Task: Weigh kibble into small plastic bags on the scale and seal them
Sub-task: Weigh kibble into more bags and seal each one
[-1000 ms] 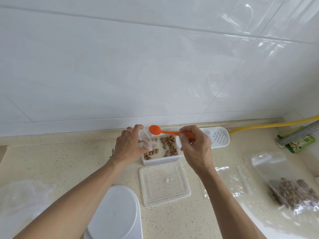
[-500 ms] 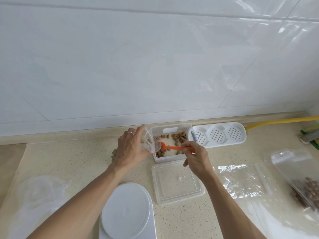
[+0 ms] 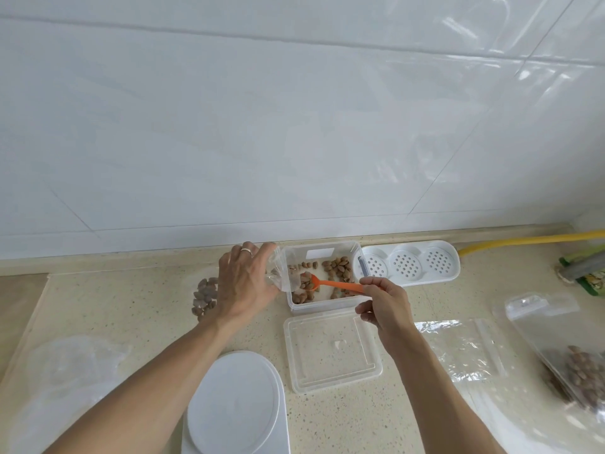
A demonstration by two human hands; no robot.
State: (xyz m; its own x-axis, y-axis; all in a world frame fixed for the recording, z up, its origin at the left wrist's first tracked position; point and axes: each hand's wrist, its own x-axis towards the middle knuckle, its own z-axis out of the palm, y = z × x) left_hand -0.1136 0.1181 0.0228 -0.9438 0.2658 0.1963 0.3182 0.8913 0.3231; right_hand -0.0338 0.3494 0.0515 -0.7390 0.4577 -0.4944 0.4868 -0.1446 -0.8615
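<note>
The left hand [image 3: 244,285] is gripping a small clear plastic bag [image 3: 278,276], holding its open mouth against the left wall of the clear rectangular plastic container [image 3: 322,276]. The right hand [image 3: 384,306] is pinching the handle of the orange plastic spoon [image 3: 330,285], whose bowl is lying among the brown kibble pieces [image 3: 337,267] inside the container. The bag appears to hold a few pieces, though its contents are blurred. The white round-topped scale [image 3: 234,406] is sitting near the front edge of the speckled beige counter [image 3: 131,309], beside the container's clear flat lid [image 3: 330,350].
</note>
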